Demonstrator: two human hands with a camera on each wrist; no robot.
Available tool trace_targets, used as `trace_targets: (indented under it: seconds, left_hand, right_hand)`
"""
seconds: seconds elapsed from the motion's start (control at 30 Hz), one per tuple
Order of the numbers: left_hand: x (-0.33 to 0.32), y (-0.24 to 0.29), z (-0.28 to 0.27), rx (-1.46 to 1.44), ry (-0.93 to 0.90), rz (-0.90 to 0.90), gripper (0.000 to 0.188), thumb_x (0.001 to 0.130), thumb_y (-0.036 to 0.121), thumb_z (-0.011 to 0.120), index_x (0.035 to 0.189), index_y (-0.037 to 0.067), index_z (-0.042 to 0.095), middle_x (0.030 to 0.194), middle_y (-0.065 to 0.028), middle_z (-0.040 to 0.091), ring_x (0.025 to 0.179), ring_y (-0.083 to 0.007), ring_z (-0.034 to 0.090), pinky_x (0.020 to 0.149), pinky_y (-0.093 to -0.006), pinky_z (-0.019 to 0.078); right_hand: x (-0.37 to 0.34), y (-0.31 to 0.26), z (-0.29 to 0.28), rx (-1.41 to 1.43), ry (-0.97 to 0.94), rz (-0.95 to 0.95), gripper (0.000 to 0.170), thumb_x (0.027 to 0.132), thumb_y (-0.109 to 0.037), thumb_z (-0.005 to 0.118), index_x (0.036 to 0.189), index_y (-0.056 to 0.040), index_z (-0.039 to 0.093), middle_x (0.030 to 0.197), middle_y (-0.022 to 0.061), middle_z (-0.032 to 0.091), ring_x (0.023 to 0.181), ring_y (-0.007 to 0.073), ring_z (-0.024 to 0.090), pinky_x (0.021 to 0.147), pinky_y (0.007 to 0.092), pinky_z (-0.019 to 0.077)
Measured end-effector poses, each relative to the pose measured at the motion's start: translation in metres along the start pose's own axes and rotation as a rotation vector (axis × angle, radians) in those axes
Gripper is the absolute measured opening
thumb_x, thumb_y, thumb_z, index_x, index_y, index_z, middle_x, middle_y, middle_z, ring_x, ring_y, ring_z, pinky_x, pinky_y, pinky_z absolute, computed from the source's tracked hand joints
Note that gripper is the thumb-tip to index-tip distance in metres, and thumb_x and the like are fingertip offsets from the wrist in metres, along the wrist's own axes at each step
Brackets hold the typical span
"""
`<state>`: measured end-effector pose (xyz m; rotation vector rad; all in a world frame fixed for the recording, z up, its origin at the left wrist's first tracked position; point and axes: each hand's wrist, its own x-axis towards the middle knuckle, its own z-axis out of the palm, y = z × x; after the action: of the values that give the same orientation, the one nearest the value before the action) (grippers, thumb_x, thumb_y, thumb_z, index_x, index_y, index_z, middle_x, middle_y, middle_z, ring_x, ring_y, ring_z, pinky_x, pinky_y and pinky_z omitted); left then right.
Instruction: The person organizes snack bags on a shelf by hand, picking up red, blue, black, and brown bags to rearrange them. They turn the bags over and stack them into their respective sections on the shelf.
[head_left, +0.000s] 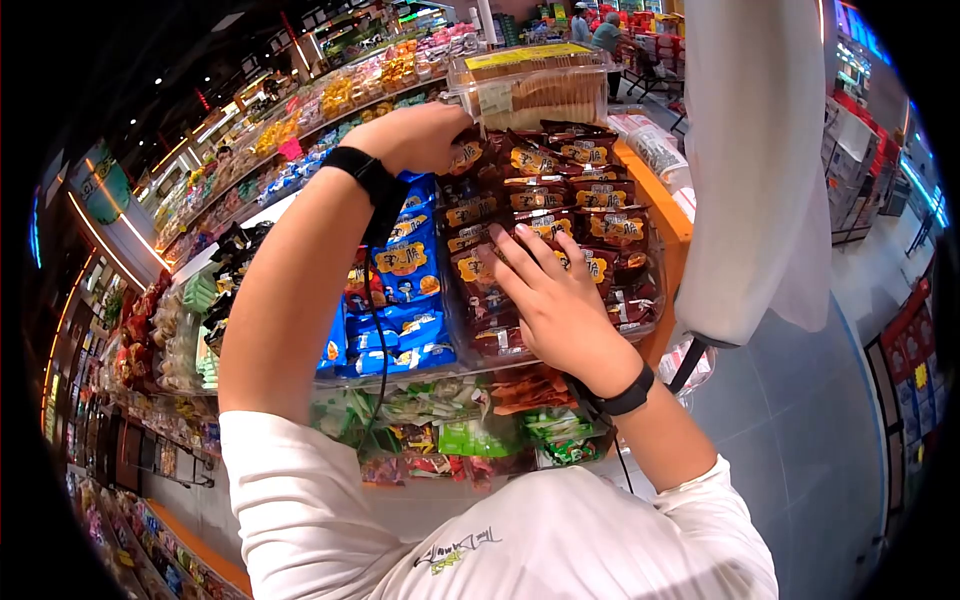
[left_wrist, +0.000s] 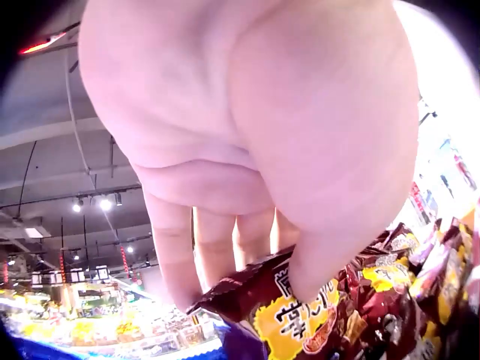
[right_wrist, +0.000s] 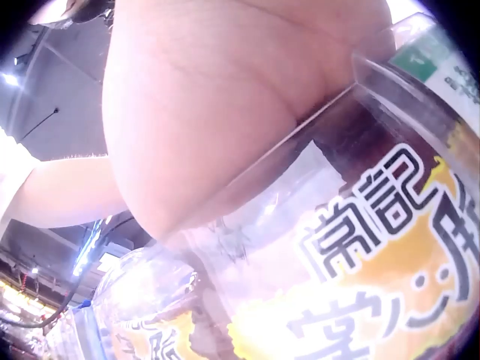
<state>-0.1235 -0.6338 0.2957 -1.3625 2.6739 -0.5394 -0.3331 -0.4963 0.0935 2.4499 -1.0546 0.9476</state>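
My left hand (head_left: 425, 138) reaches to the far left corner of a clear plastic bin (head_left: 520, 361) filled with brown snack packets (head_left: 612, 228). In the left wrist view its thumb lies on the printed front of one brown snack packet (left_wrist: 281, 315) and the fingers are behind, pinching it upright. My right hand (head_left: 560, 305) rests on packets near the front of the same bin, its fingers spread and fairly straight. Close up in the right wrist view, the palm (right_wrist: 202, 127) lies over the clear bin's edge, with a printed label below it.
Blue snack packets (head_left: 405, 290) fill the bin on the left. Behind stands a clear box with a yellow label (head_left: 535, 62). A pale wrapped post (head_left: 750, 170) rises on the right beside the orange shelf edge (head_left: 672, 230). More packets (head_left: 480, 435) sit below in front.
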Motion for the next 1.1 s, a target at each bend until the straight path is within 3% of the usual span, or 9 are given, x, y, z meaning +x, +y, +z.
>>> trace_targets:
  seconds: [0.13,0.27,0.37,0.47,0.5,0.67,0.8,0.97,1.1]
  left_hand:
    - [0.017,0.003,-0.005,0.059,-0.126,-0.064,0.047,0.095,0.016,0.075,0.138,-0.001,0.067,0.129,-0.0272,0.073,0.124,-0.0462,0.068,0.105,-0.053,0.0561]
    - [0.012,0.031,-0.016,0.003,-0.225,-0.16,0.042,0.094,0.02,0.073,0.129,-0.003,0.071,0.115,-0.0278,0.077,0.111,-0.046,0.073,0.095,-0.0522,0.0586]
    - [0.01,0.026,0.007,-0.236,-0.167,-0.141,0.04,0.093,0.022,0.075,0.121,-0.005,0.073,0.106,-0.0273,0.078,0.1,-0.0454,0.075,0.088,-0.0517,0.0594]
    - [0.011,0.014,0.031,-0.158,-0.078,0.0,0.042,0.091,0.021,0.078,0.124,-0.005,0.072,0.104,-0.0267,0.078,0.096,-0.0439,0.076,0.085,-0.0507,0.06]
    - [0.009,0.023,0.013,-0.166,-0.204,-0.114,0.047,0.089,0.022,0.083,0.128,-0.003,0.072,0.105,-0.0248,0.079,0.095,-0.0384,0.077,0.085,-0.0473,0.0603]
    - [-0.01,0.005,-0.04,-0.429,-0.086,-0.099,0.052,0.091,0.021,0.088,0.135,0.0,0.071,0.114,-0.0132,0.079,0.103,-0.0241,0.076,0.092,-0.0388,0.0611]
    - [-0.014,-0.007,-0.064,-0.228,0.079,-0.102,0.059,0.097,0.02,0.084,0.147,0.002,0.06,0.125,-0.0162,0.077,0.11,-0.0227,0.074,0.096,-0.0385,0.0601]
    - [0.015,-0.009,-0.042,-0.012,-0.138,-0.084,0.055,0.096,0.018,0.077,0.145,0.002,0.056,0.123,-0.023,0.075,0.115,-0.0413,0.074,0.097,-0.0478,0.0581]
    - [0.035,-0.007,-0.034,-0.039,-0.187,-0.104,0.053,0.091,0.019,0.079,0.138,0.002,0.062,0.113,-0.0198,0.077,0.101,-0.0356,0.076,0.086,-0.0462,0.0583]
  right_hand:
    - [0.001,0.001,0.004,-0.022,0.014,-0.005,0.082,0.083,-0.003,0.065,0.163,-0.0134,0.052,0.171,0.0094,0.047,0.159,0.0298,0.04,0.132,0.0545,0.0186]
    - [0.0,0.001,0.002,-0.018,0.007,-0.002,0.08,0.084,-0.003,0.065,0.163,-0.0132,0.052,0.171,0.0088,0.047,0.159,0.0293,0.04,0.132,0.054,0.0184]
    - [0.0,0.001,0.004,-0.005,0.026,0.004,0.079,0.085,-0.004,0.064,0.163,-0.013,0.052,0.171,0.0084,0.047,0.16,0.0289,0.04,0.132,0.0541,0.0185]
    - [-0.001,0.002,0.005,-0.025,0.023,0.0,0.079,0.085,-0.004,0.063,0.163,-0.0131,0.052,0.172,0.0083,0.046,0.16,0.0287,0.04,0.133,0.0545,0.0181]
    - [-0.001,0.001,0.005,-0.014,0.024,0.004,0.079,0.085,-0.004,0.063,0.163,-0.013,0.052,0.172,0.0084,0.046,0.16,0.0288,0.04,0.133,0.0546,0.0178]
    - [-0.001,0.001,0.006,-0.065,0.054,0.0,0.075,0.086,-0.01,0.067,0.16,-0.0152,0.056,0.168,0.006,0.051,0.155,0.0279,0.044,0.13,0.0546,0.0228]
    - [-0.002,0.0,0.005,0.021,0.028,0.018,0.081,0.084,-0.002,0.062,0.164,-0.0133,0.052,0.172,0.0087,0.047,0.159,0.0301,0.041,0.133,0.0545,0.0184]
    - [-0.001,0.0,0.004,-0.015,0.007,0.019,0.082,0.083,-0.002,0.062,0.164,-0.0136,0.052,0.172,0.0085,0.047,0.158,0.03,0.041,0.133,0.0548,0.0185]
    - [-0.001,0.001,0.003,-0.004,0.006,0.018,0.081,0.084,-0.005,0.065,0.163,-0.0139,0.053,0.172,0.0079,0.047,0.158,0.0293,0.041,0.132,0.0545,0.0193]
